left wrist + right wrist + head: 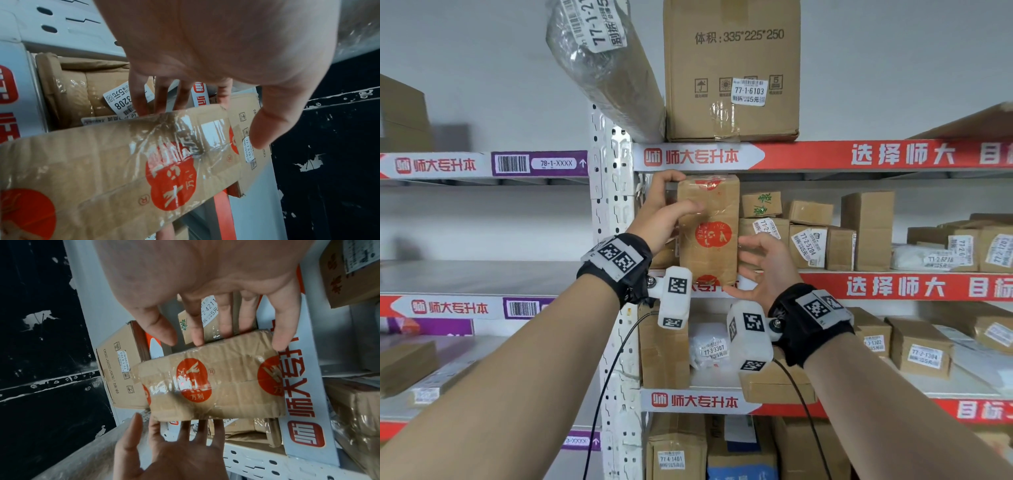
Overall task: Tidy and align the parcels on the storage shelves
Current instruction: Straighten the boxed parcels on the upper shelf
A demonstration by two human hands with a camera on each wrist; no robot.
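Here the left hand [664, 209] grips the taped parcel [709, 229] upright at the shelf [893, 286] edge, fingers behind its top, thumb across the front. Just right of it, the right hand [763, 267] hovers with fingers spread, holding nothing.

I'm looking at a parcel pickup depot: metal shelves [613, 192] (numbered edge strips) packed with labelled cardboard parcels [808, 245].

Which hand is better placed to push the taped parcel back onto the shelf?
Left. The left hand already grips the taped parcel near its top; the right hand is open beside it.
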